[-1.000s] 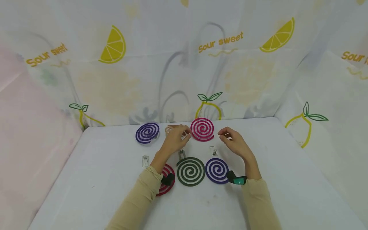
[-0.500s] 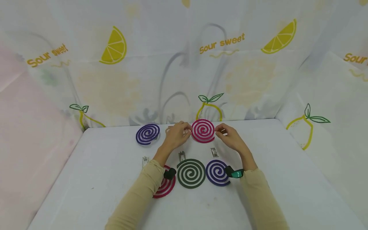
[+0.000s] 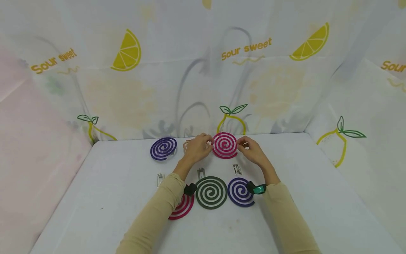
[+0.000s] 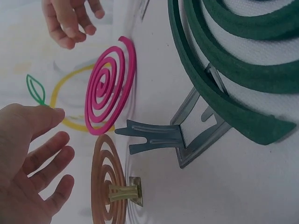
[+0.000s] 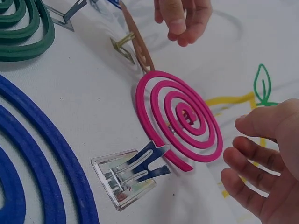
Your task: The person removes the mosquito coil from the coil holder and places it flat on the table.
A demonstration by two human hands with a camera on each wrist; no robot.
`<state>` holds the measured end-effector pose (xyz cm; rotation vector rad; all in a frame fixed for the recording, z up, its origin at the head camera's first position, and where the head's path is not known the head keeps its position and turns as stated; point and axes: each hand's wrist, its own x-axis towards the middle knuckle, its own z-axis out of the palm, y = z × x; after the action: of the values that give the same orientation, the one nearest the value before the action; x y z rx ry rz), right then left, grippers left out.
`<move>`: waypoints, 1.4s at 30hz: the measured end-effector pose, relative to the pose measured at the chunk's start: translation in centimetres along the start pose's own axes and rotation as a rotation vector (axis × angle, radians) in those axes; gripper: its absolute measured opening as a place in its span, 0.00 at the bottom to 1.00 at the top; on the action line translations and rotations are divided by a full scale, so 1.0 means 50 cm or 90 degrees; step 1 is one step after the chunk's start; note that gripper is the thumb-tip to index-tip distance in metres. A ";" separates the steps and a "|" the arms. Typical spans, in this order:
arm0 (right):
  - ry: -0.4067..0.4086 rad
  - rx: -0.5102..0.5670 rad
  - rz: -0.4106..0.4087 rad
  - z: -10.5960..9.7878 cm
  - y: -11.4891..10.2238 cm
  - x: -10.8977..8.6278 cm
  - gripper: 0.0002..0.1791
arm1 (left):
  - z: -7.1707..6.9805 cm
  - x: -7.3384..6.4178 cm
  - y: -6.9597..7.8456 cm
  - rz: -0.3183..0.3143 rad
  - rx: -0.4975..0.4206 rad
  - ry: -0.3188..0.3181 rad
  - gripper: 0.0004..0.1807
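A pink mosquito coil (image 3: 224,144) stands tilted up at the back of the table, on a small metal holder mostly hidden behind it. My left hand (image 3: 198,148) is beside its left edge, overlapping it slightly in the head view. On the other side is my right hand (image 3: 251,149), near the right edge. Both wrist views show relaxed fingers with a gap to the coil. A silver metal coil stand (image 5: 149,161), its prongs bent up, lies in front of the pink coil. Left of it, partly behind my left hand, a brown coil (image 4: 96,186) stands on a brass-coloured stand (image 4: 125,192).
A dark blue coil (image 3: 163,148) is propped at the back left. Nearer lie a green coil (image 3: 211,192), another blue coil (image 3: 240,192) and a red coil (image 3: 185,211) partly under my left forearm. Metal stands (image 3: 201,173) (image 3: 160,179) lie behind the green and red coils.
My right hand has moved left, closer to the pink coil's edge. The left hand has shifted only slightly. The silver stand in front of the pink coil looks turned a little.
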<state>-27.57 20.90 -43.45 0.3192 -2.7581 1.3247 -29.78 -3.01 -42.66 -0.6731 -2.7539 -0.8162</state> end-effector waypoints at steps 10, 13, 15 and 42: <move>-0.007 0.024 0.064 0.013 0.019 0.021 0.16 | 0.014 0.014 -0.008 -0.005 0.023 -0.017 0.09; -0.028 0.049 0.092 0.014 0.023 0.024 0.18 | 0.019 0.015 -0.011 -0.002 0.025 -0.026 0.10; -0.046 0.066 0.098 0.015 0.026 0.025 0.19 | 0.022 0.015 -0.013 -0.003 0.029 -0.034 0.10; -0.069 0.065 0.079 0.031 0.029 0.027 0.20 | 0.031 0.028 -0.010 -0.042 0.066 -0.123 0.20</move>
<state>-29.13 20.39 -45.34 0.2358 -2.8467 1.5244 -31.32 -2.00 -43.78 -0.6783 -2.9817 -0.6462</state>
